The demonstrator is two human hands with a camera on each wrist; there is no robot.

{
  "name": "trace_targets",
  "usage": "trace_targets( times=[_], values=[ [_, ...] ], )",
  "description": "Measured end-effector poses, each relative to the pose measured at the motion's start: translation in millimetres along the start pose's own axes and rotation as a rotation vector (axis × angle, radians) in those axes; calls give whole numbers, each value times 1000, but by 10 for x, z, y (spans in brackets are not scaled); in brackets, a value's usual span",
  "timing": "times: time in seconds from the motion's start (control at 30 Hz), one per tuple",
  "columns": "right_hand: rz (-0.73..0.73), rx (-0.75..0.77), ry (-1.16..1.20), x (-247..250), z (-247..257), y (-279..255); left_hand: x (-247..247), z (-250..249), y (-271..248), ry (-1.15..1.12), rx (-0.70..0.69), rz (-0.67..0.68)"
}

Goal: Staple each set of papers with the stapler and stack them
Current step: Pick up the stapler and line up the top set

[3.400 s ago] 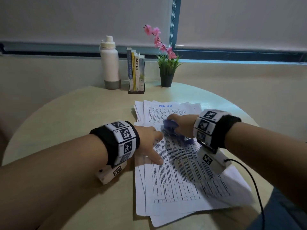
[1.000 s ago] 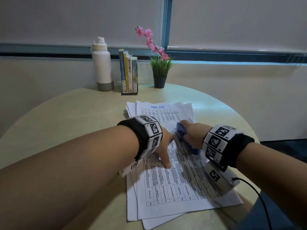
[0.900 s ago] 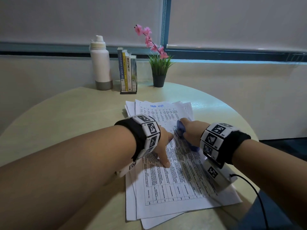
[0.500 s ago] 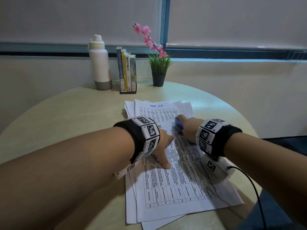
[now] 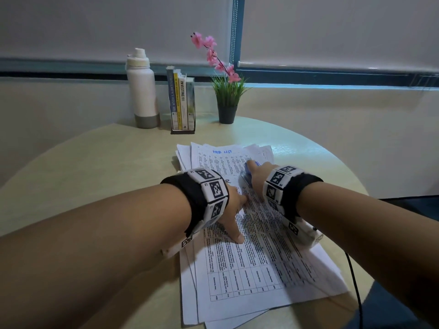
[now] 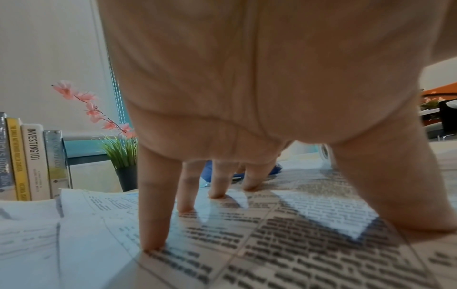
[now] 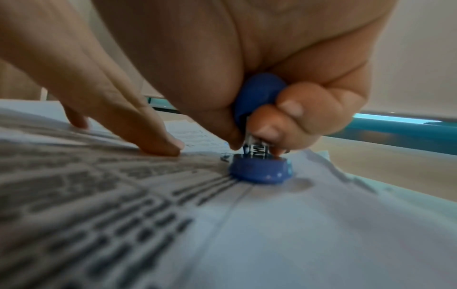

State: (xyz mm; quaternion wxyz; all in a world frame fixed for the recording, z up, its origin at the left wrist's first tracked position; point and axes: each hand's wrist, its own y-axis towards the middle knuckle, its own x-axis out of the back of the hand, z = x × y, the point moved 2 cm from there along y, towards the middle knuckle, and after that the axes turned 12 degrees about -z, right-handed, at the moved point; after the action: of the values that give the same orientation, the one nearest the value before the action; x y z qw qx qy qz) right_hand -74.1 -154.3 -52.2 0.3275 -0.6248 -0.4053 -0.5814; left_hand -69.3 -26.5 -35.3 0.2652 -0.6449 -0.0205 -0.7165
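A loose pile of printed papers (image 5: 249, 269) lies on the round table (image 5: 107, 176). My left hand (image 5: 234, 210) presses straight, spread fingers (image 6: 155, 215) down on the top sheet (image 6: 296, 244). My right hand (image 5: 257, 175) grips a small blue stapler (image 5: 248, 173), whose base (image 7: 259, 172) rests on the top sheet (image 7: 296, 244) near its upper part. In the right wrist view the curled fingers (image 7: 284, 117) wrap the stapler's top, and my left hand's fingers (image 7: 158, 144) press the paper just beside it.
At the table's far edge stand a white bottle (image 5: 142, 91), a row of books (image 5: 181, 103) in a holder and a potted plant (image 5: 226, 96) with pink flowers. A cable (image 5: 354, 281) hangs off my right wrist. Bare table lies left of the papers.
My right hand has slid the stapler up the sheet toward its top. The left hand keeps pressing the paper in about the same spot.
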Motion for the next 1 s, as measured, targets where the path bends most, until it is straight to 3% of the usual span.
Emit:
trace_targets(
  times=[0.3, 0.47, 0.63, 0.83, 1.0],
  values=[
    [32, -58, 189, -6, -68, 151, -13, 24, 6, 22, 12, 11],
    [-94, -129, 438, 41, -292, 110, 24, 31, -25, -6, -5, 20],
    [-148, -91, 474, 176, -349, -118, 44, 38, -26, -94, 16, -21],
    [-221, 85, 399, 434, -241, -568, 285, 366, -195, -380, 274, -259],
    [-329, 213, 451, 590, -104, -899, 251, 613, -361, -886, 373, -359]
  ],
)
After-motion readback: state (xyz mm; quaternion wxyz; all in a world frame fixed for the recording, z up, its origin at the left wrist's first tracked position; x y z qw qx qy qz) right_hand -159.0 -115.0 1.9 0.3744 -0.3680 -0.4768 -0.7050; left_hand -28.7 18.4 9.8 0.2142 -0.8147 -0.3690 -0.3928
